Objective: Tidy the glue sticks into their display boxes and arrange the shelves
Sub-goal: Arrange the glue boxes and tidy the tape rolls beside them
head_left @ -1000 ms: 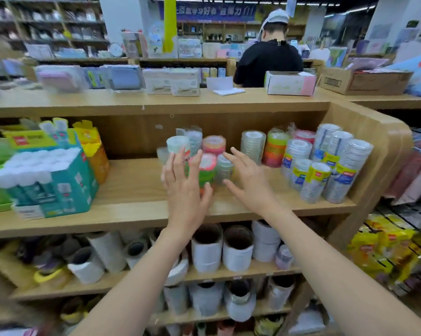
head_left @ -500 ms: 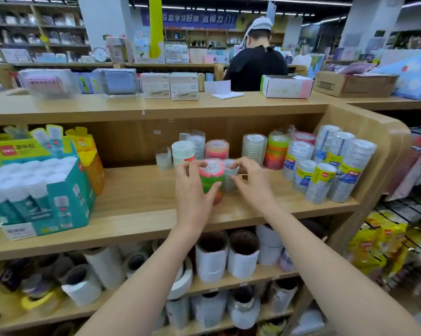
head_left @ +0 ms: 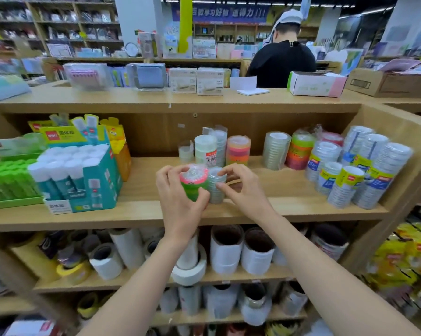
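Glue sticks (head_left: 68,166) sit boxed at the left of the shelf (head_left: 277,190). Arranging seems underway: left hand (head_left: 180,204) grips a green tape stack (head_left: 192,183), right hand (head_left: 247,190) pinches the clear tape stack (head_left: 215,190) beside it. Next, probably set both upright in line.

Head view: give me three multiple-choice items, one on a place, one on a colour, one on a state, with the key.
1. Where is the teal glue box?
A. At the left of the tape shelf
B. On the counter top
C. On the floor

2. What colour are its glue caps?
A. Red
B. White
C. Black

3. What is the left hand doing?
A. Hanging open
B. Lying flat on the shelf
C. Gripping the green tape stack

Key: 1 A, the box stands towards the shelf's left end. 2 B, every cap in the box is white. 3 C, its fingers curl round the stack, while the right hand pinches the clear stack beside it.
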`<action>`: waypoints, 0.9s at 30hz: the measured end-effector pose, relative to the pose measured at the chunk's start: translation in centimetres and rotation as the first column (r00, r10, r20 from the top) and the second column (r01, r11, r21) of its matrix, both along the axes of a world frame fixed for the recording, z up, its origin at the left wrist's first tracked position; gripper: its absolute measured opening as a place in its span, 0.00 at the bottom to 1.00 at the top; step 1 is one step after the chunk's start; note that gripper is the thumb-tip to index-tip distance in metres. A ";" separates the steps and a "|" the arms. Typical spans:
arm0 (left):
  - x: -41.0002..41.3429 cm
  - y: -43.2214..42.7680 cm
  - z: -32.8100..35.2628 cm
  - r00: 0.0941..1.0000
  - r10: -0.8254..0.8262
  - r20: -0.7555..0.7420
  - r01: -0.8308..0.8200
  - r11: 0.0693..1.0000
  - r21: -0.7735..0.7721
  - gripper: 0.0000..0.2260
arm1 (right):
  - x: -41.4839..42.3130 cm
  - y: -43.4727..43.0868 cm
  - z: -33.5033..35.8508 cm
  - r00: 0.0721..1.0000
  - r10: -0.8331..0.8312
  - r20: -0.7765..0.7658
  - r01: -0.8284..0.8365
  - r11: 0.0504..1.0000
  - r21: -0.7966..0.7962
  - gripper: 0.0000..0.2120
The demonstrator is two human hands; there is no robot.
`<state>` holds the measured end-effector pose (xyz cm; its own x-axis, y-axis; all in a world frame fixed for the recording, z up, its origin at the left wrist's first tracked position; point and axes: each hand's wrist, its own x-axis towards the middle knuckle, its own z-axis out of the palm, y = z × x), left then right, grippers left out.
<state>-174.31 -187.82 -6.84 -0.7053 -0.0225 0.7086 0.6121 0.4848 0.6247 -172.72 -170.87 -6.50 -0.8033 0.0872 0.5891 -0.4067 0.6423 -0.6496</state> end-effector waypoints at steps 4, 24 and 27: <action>-0.3 -1.7 -0.1 0.996 0.079 0.032 -0.079 0.997 -0.004 0.21 | -0.9 -2.3 0.0 0.998 0.063 0.005 -0.063 0.997 -0.040 0.12; -0.2 7.7 1.0 0.949 -0.264 -0.173 0.141 0.845 -0.515 0.27 | -1.3 7.6 0.8 0.924 -0.375 -0.071 0.382 0.915 0.131 0.20; -1.3 9.9 0.7 0.963 -0.248 -0.103 0.153 0.822 -0.548 0.30 | -2.1 9.8 1.5 0.899 -0.437 -0.019 0.433 0.882 0.187 0.25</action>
